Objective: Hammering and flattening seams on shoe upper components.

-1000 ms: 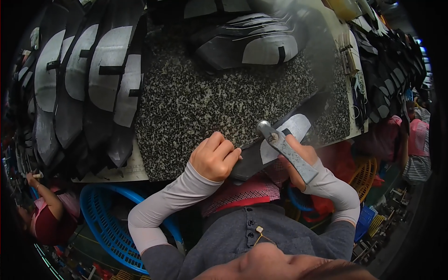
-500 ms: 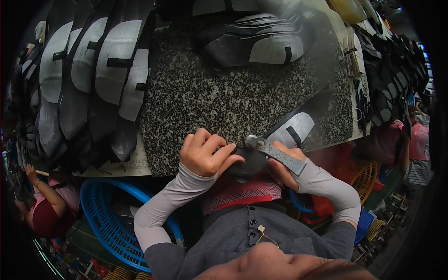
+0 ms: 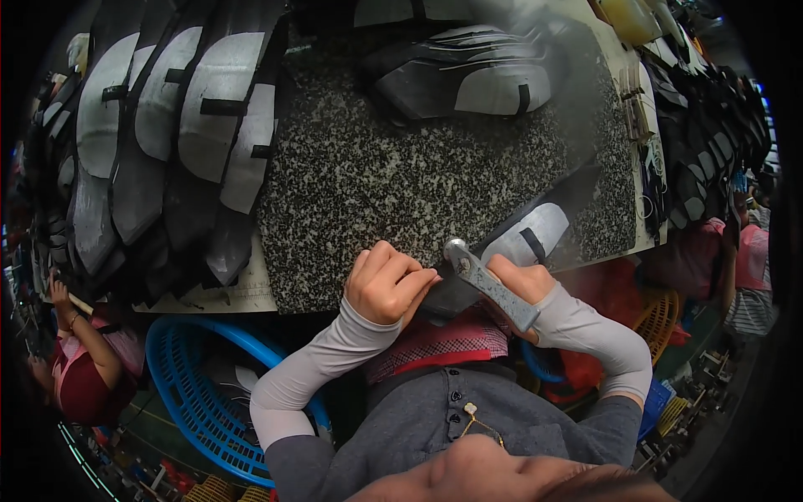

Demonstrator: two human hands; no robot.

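A dark, flat material piece [image 3: 508,219] with a silver-grey patch and a short black strip lies slanted over the near edge of the speckled slab [image 3: 360,192]. My left hand [image 3: 386,283] is closed in a pinch at the piece's near left end, thumb against forefinger. Just to its right, my right hand [image 3: 520,280] is wrapped round a grey metal hammer [image 3: 502,294]. The hammer's round shiny face points up and left, close to the piece. Its grip is mostly hidden by my fingers.
Overlapping dark pieces [image 3: 209,125] with silver patches cover the left side. A smaller stack [image 3: 502,88] lies at the slab's far side. A blue plastic basket [image 3: 176,393] stands below the table's left edge. Other people [image 3: 92,351] work at both sides.
My left hand has shifted slightly right and nearer. The hammer has turned a little in my right hand, its far end swinging toward me. The view has shifted slightly.
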